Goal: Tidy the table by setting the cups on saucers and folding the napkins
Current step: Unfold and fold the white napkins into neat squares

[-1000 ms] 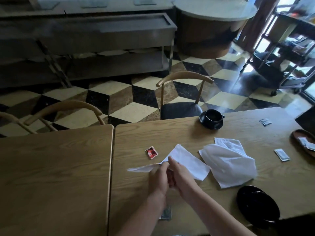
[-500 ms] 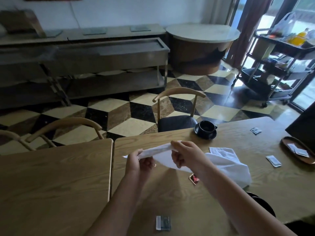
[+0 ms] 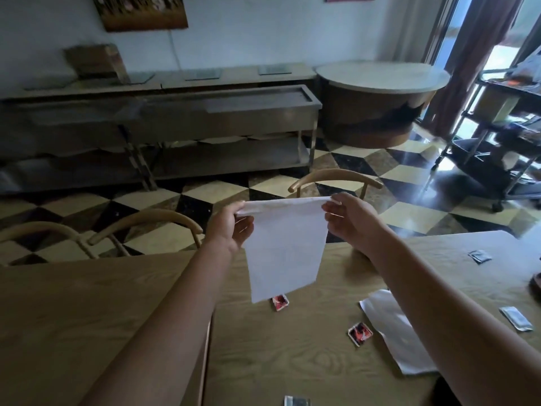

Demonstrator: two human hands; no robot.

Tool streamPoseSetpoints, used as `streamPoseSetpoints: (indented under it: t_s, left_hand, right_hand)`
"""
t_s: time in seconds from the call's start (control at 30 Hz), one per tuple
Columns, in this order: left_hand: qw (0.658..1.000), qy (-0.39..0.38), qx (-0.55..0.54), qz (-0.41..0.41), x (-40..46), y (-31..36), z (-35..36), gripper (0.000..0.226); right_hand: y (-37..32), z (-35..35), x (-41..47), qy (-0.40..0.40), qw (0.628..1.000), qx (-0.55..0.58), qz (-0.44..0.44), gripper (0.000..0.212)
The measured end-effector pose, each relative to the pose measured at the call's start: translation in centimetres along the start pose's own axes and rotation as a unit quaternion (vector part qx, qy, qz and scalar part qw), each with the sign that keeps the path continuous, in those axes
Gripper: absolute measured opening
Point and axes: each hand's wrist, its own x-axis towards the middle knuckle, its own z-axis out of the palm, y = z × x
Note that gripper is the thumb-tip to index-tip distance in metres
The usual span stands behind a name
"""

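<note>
White napkin [image 3: 285,247] is held aloft above the surface [image 3: 292,356], top corners pinched by left hand [image 3: 231,230] and right hand [image 3: 348,221]; it hangs flat. Second napkin [image 3: 392,332] lies on the surface. Judgement: top edge should be kept taut and level, corners matched before creasing.

Beyond my hands I see a black-and-cream checkered tile floor [image 3: 205,191], a long steel sideboard [image 3: 164,112], a round marble-topped counter [image 3: 380,83] and curved wooden chairs [image 3: 336,178].

Napkin [image 3: 285,247] lifted off table — now hanging open between raised hands.
</note>
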Motion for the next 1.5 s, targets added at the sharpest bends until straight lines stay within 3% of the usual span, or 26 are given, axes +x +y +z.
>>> streamPoseSetpoints:
  t_s: [0.13,0.27,0.43,0.5,0.6,0.73,0.9,0.97,1.2,1.33,1.5]
  left_hand:
    - [0.999,-0.014,0.012,0.027,-1.7,0.0,-1.4,0.024]
    - [0.998,0.042,0.047,0.012,-4.0,-4.9,-5.0,0.006]
    - [0.990,0.088,0.071,-0.087,-6.8,-14.5,-10.9,0.016]
    - [0.977,0.108,0.118,-0.139,-7.9,-18.4,-13.3,0.009]
    - [0.949,0.129,0.193,-0.214,-9.8,-23.1,-16.6,0.018]
    - [0.922,0.143,0.265,-0.244,-11.3,-25.7,-19.0,0.019]
    - [0.927,0.137,0.280,-0.209,-9.2,-25.0,-19.0,0.011]
    - [0.940,0.136,0.247,-0.194,-7.7,-24.1,-18.5,0.006]
    - [0.972,0.108,0.142,-0.155,-1.5,-19.6,-15.1,0.017]
    - [0.955,0.109,0.242,-0.136,3.6,-18.0,-13.7,0.015]
    - [0.923,0.149,0.343,-0.093,11.4,-18.6,-12.9,0.006]
  right_hand:
    - [1.3,-0.3,-1.1,0.007,1.000,-0.024,0.007,0.011]
    - [6.7,-2.9,-3.0,0.031,0.993,-0.098,0.053,0.010]
    - [17.0,-7.7,-5.3,0.082,0.962,-0.224,0.136,0.015]
    - [21.0,-9.6,-6.4,0.083,0.947,-0.250,0.185,0.021]
    - [25.9,-12.0,-8.3,0.085,0.919,-0.280,0.264,0.022]
    - [28.6,-13.4,-10.1,0.099,0.895,-0.300,0.317,0.012]
    - [27.5,-12.4,-8.2,0.096,0.913,-0.303,0.257,0.021]
    - [26.4,-11.6,-6.5,0.087,0.927,-0.277,0.237,0.014]
    - [21.2,-8.8,1.1,0.053,0.962,-0.194,0.183,0.015]
    - [20.0,-8.3,6.9,0.038,0.936,-0.321,0.139,0.008]
    - [21.7,-8.7,15.0,0.039,0.873,-0.479,0.079,0.022]
